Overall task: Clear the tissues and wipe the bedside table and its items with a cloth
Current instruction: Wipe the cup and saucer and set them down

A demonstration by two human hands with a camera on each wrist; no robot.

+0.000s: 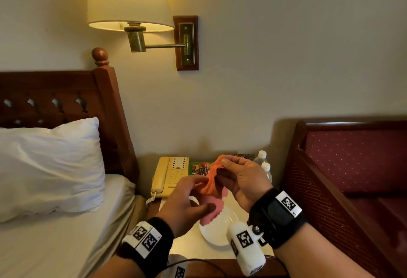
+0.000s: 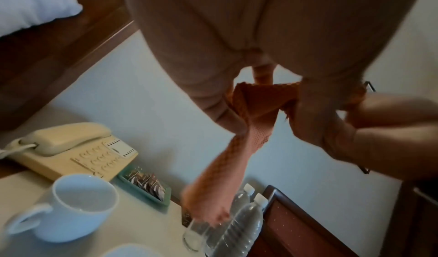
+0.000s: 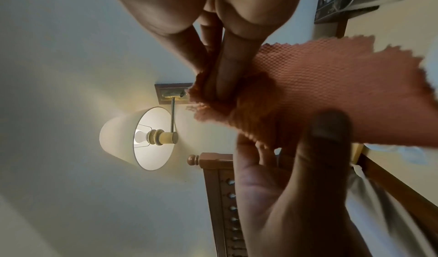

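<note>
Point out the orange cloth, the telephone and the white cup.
orange cloth point(image 1: 211, 180): head view, on the bunched upper part between the two hands.
telephone point(image 1: 159, 175): head view, on the handset along its left side.
white cup point(image 2: 71, 221): left wrist view, on the outer wall below the rim.

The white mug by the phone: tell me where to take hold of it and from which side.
Take the white mug by its handle. In the left wrist view the loop juts out on the side away from the phone and sachet tray, so that approach looks free. It stands upright, and pinching the rim from above also seems workable.
</note>
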